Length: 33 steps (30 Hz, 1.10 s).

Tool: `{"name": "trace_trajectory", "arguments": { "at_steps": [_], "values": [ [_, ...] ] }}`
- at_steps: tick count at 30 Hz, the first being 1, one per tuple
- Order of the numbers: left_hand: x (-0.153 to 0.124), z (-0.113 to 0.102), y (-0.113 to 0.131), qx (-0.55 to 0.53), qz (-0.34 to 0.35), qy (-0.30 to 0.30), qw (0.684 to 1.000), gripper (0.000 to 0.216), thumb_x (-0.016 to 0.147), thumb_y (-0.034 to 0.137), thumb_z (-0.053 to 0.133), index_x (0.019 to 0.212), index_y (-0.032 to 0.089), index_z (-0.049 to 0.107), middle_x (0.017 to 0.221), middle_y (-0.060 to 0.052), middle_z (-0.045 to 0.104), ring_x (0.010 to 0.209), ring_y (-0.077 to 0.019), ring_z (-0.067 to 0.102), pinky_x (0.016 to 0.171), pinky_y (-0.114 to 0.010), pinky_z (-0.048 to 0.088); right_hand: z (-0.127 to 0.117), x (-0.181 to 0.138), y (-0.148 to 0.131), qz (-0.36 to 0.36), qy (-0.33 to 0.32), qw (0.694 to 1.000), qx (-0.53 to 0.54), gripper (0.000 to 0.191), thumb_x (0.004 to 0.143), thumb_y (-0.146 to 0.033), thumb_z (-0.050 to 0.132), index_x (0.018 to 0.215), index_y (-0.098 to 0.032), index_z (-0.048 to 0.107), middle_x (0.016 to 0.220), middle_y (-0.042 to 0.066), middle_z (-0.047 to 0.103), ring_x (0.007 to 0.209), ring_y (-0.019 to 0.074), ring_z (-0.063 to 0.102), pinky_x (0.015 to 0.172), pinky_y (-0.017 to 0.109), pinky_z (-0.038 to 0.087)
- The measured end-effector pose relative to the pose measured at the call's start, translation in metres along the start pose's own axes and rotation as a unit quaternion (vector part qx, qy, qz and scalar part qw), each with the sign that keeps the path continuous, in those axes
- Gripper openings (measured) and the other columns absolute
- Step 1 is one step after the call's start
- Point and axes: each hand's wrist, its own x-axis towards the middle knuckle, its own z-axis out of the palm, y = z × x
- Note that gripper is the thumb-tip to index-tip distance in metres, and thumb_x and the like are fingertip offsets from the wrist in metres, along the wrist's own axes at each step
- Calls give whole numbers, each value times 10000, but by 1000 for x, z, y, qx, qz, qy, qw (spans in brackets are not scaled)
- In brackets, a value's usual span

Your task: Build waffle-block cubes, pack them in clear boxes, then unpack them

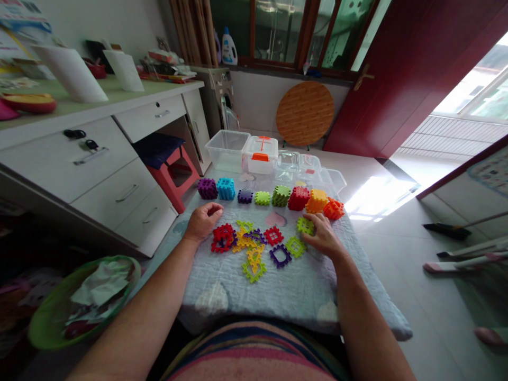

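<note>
A light blue quilt [278,286] carries a row of assembled plastic cubes: purple [207,188], blue [226,188], green [280,196], red [298,198] and orange [317,200] among them. Loose flat interlocking tiles [254,246] in red, yellow, purple and green lie in a pile nearer me. My left hand [203,221] rests with curled fingers on the quilt beside a red tile [223,237]. My right hand [322,235] has its fingers closed on a green tile [305,226] at the pile's right side.
Clear plastic boxes [227,149] and a white box with an orange clasp [260,154] stand behind the cubes. A white drawer desk [99,174] and a red stool [174,174] are at the left. A green basin [79,301] sits at the lower left.
</note>
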Motion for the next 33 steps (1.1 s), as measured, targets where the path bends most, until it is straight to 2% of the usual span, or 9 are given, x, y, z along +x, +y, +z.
{"name": "trace_trajectory", "arguments": {
  "at_steps": [10,13,16,20,25,29,33],
  "values": [
    [-1,0,6,13,-7,-1,1000,298,734,429,587,840,169,689,794,-33,726,732,-193,643,734,-274,517,9,1,-14,-20,29,999,21,511,754,-349,627,1243,-216,564,1104,95,575,1053,286,521,980,453,412],
    [-1,0,4,10,0,-3,1000,286,744,420,582,835,170,686,794,-31,722,731,-192,643,748,-280,517,9,3,-30,-47,33,998,31,499,759,-327,638,1237,-205,565,1144,105,587,1080,287,516,994,450,398],
    [-1,0,1,6,9,-9,1000,282,756,421,579,832,170,683,793,-32,718,733,-192,646,752,-283,516,4,11,-56,-104,20,994,24,478,777,-322,647,1231,-195,569,1152,107,608,1079,280,511,986,436,393],
    [0,0,0,-4,10,-12,1000,285,759,424,581,836,169,682,800,-35,721,744,-196,654,740,-283,519,-5,44,-94,-160,1,986,-41,490,792,-330,644,1256,-196,560,1185,109,614,1105,297,473,963,435,376],
    [1,-1,-3,-17,7,-19,1000,281,763,420,584,851,169,677,799,-33,719,754,-200,658,736,-287,520,-1,106,-125,-161,-54,971,-168,498,776,-285,631,1261,-199,563,1178,130,615,1128,333,438,951,452,339],
    [1,-2,-3,-16,4,-18,1000,282,764,423,583,847,170,677,796,-36,718,757,-204,659,742,-298,520,11,139,-132,-145,-98,959,-222,482,761,-264,647,1231,-177,584,1161,151,623,1129,342,448,948,456,322],
    [2,-2,-2,-17,6,-16,1000,281,755,425,588,841,176,683,797,-36,721,757,-206,660,756,-305,522,18,152,-127,-127,-119,955,-240,466,764,-254,642,1220,-173,589,1174,155,637,1137,344,470,936,447,337]
  ]
}}
